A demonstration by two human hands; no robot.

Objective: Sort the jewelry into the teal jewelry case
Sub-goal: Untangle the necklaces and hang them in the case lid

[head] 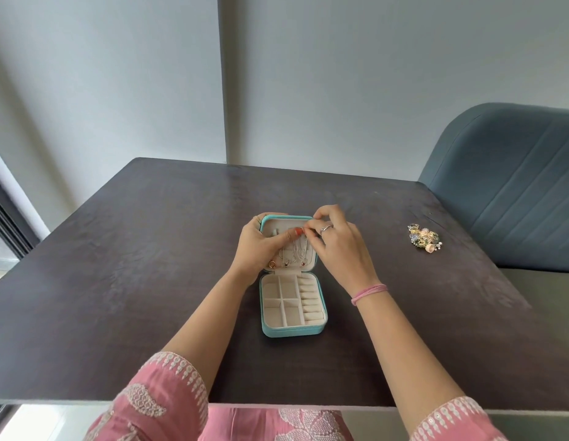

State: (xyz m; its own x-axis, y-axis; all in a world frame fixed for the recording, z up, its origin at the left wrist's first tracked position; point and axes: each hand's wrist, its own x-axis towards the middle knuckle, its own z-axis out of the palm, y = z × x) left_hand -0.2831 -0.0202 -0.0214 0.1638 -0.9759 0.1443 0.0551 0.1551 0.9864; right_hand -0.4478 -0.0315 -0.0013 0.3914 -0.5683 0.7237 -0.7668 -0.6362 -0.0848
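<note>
1. Fingers, right hand (335, 241): thumb and forefinger pinched together at the top of the case lid, apparently on the upper end of a necklace chain (298, 249); the exact contact is too small to confirm.
2. Fingers, left hand (260, 246): curled round the lid's left edge, thumb laid across the lining, steadying the lid.
3. Necklaces, silver: several chains hang down the lid lining, pendants (286, 264) in a row at its lower edge. Long axis runs from the lid's far edge toward the person.
4. Teal jewelry case (292, 331): open at the middle of the bench (117, 265), lid propped up on the far side, tray toward the person. Hinge line runs left to right.
5. Tray compartments (281, 302) and ring rolls (310, 300): nothing visible in them.
6. Loose jewelry pile (423, 238): on the bench well to the right, apart from the case; not yet sorted.
7. Progress, judged: necklace stage nearly done; pile remains, so roughly the first part complete.
</note>
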